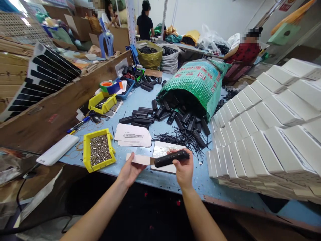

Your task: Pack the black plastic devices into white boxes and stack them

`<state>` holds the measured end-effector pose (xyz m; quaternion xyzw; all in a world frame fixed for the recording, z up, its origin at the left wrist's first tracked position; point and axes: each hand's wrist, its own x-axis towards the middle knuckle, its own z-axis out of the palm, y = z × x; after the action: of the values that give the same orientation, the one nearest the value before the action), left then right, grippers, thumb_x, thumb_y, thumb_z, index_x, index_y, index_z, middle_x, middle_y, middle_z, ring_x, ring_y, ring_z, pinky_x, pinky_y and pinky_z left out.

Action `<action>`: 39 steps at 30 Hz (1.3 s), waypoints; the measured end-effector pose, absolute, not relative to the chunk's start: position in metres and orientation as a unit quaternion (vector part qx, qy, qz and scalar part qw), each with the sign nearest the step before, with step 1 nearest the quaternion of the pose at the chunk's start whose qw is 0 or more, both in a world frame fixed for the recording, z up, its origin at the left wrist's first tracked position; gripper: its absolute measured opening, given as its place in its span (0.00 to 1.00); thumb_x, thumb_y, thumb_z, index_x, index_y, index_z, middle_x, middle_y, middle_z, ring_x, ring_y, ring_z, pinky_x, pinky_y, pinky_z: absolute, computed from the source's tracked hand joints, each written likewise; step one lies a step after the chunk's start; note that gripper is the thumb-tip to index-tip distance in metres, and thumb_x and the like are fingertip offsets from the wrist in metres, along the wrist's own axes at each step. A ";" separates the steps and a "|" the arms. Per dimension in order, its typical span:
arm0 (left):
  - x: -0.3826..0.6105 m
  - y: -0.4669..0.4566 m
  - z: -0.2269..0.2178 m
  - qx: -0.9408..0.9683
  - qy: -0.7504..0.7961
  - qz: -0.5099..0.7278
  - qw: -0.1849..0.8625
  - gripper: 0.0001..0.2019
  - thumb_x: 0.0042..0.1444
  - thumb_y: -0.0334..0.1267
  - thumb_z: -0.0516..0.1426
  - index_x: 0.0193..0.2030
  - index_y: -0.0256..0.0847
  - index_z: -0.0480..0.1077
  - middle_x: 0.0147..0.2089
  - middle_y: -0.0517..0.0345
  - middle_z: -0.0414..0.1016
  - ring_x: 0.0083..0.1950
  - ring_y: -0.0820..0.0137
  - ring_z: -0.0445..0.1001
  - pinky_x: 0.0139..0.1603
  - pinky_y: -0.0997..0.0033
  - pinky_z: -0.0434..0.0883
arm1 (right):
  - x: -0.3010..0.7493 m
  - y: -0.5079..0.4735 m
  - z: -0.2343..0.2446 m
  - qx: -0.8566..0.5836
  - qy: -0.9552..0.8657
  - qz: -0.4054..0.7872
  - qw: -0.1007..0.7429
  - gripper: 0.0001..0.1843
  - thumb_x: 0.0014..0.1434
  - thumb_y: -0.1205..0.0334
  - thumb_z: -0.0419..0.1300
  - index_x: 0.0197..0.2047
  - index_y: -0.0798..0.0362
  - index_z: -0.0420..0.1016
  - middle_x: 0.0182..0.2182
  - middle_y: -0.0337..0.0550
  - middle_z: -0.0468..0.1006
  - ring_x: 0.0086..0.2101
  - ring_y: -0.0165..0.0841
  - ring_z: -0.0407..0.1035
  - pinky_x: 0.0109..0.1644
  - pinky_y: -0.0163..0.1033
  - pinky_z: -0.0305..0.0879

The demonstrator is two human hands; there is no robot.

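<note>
My left hand [129, 173] is closed around a slim white box [136, 159], held level above the table's front edge. My right hand [185, 170] grips a long black plastic piece [171, 158], its left end close to the box's brownish end. Whether that end touches the box or sits inside it, I cannot tell. Beneath the hands lies a flat white box [163, 169] with small shiny spots on top. Just behind the left hand is a pile of white leaflets [132, 135] with a line drawing.
A yellow bin [87, 157] of small metal parts stands at left. Behind are thin black strips [173, 138] and black plastic pieces spilling from a green woven sack [198, 80]. Stacked white boxes [250, 150] wall the right side. Several people sit or stand farther back.
</note>
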<state>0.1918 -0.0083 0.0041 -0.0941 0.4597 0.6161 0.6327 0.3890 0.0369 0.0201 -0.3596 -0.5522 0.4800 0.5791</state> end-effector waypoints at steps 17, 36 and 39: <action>0.167 -0.020 -0.011 0.580 0.700 0.317 0.270 0.34 0.48 0.43 0.61 0.61 0.37 0.55 0.49 0.45 0.75 0.44 0.56 0.78 0.42 0.60 0.74 | 0.322 0.189 -0.003 -0.476 -0.803 0.279 0.226 0.07 0.55 0.74 0.60 0.27 0.58 0.75 0.38 0.54 0.76 0.46 0.43 0.67 0.55 0.48 0.60; 0.175 -0.005 -0.030 0.655 0.607 0.333 0.304 0.32 0.47 0.41 0.62 0.59 0.41 0.57 0.52 0.46 0.73 0.47 0.58 0.77 0.46 0.60 0.73 | 0.325 0.046 -0.026 -0.349 -0.595 0.592 0.416 0.22 0.61 0.45 0.56 0.53 0.47 0.74 0.46 0.47 0.76 0.44 0.40 0.72 0.48 0.46 0.69; 0.179 -0.004 -0.025 0.609 0.630 0.321 0.359 0.50 0.47 0.39 0.61 0.70 0.41 0.34 0.49 0.46 0.75 0.43 0.58 0.78 0.43 0.60 0.73 | 0.320 0.042 -0.031 -0.297 -0.629 0.588 0.414 0.21 0.57 0.44 0.60 0.48 0.46 0.78 0.51 0.46 0.75 0.53 0.42 0.67 0.59 0.48 0.62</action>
<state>0.1787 -0.0038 -0.0247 0.6092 0.6302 0.3207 0.3590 0.3205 0.0421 -0.0309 -0.2968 -0.6285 0.5878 0.4139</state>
